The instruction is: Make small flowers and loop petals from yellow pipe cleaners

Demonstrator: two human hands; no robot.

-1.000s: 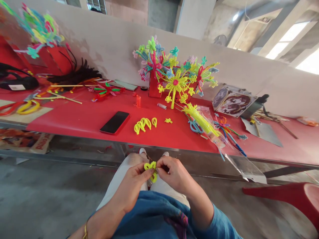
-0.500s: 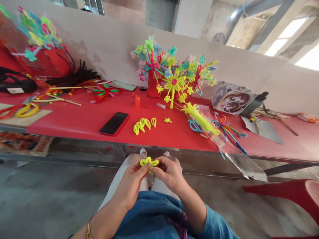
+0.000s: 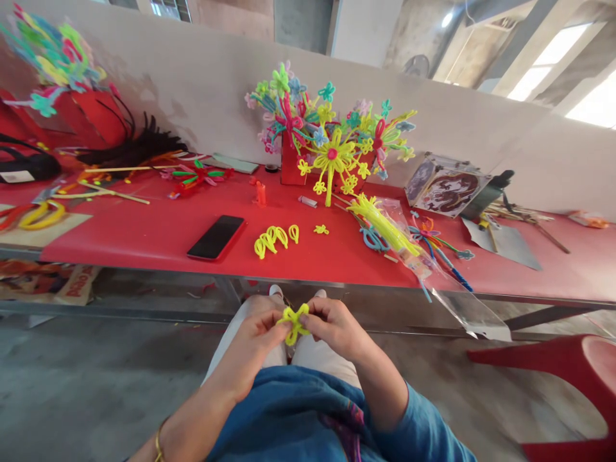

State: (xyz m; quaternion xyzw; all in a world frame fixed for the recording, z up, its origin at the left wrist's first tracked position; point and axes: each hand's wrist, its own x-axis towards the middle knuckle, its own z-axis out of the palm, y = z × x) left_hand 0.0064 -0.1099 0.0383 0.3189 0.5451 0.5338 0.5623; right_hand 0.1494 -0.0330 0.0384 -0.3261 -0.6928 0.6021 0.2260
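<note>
Over my lap, a yellow pipe-cleaner flower [image 3: 293, 326] with looped petals is pinched between both hands. My left hand [image 3: 257, 340] grips its left petals with thumb and finger. My right hand [image 3: 334, 326] pinches the petals on the opposite side. Beyond them on the red table [image 3: 144, 240] lie several yellow pipe-cleaner loops [image 3: 270, 240], and a small yellow flower [image 3: 321, 229] is to their right. A bundle of yellow pipe cleaners [image 3: 385, 224] rests farther right, partly in a clear plastic bag [image 3: 462, 305].
A black phone [image 3: 216, 237] lies left of the loops. Blue-handled scissors [image 3: 374, 239] sit beside the bundle. Colourful pipe-cleaner flowers [image 3: 332, 154] stand at the back in red boxes. A patterned box [image 3: 447, 186] is behind right, and a red stool [image 3: 568, 366] stands at lower right.
The yellow flower has been turned so its petals face up and spread more openly. My right hand's fingers have shifted on its petals. The whole view has moved slightly.
</note>
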